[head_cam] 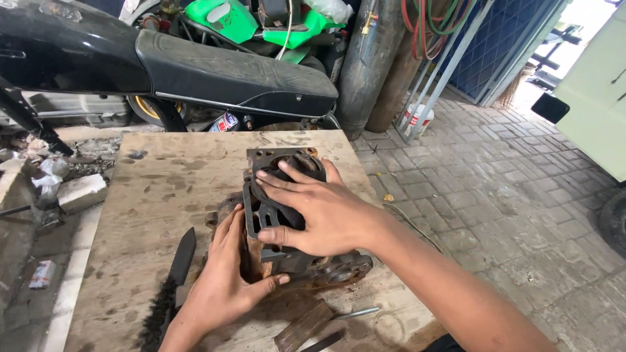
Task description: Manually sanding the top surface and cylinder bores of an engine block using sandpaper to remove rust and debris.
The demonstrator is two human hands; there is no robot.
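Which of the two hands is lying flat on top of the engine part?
The right hand, fingers spread over the dark engine part. The left hand grips its rusty lower side from below instead.

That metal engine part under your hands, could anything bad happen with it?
Maybe. The engine part looks rusty and sharp-edged, so the right hand or left hand could get scraped. It sits near the edge of the wooden board and might tip off. The black brush lies close and could get knocked.
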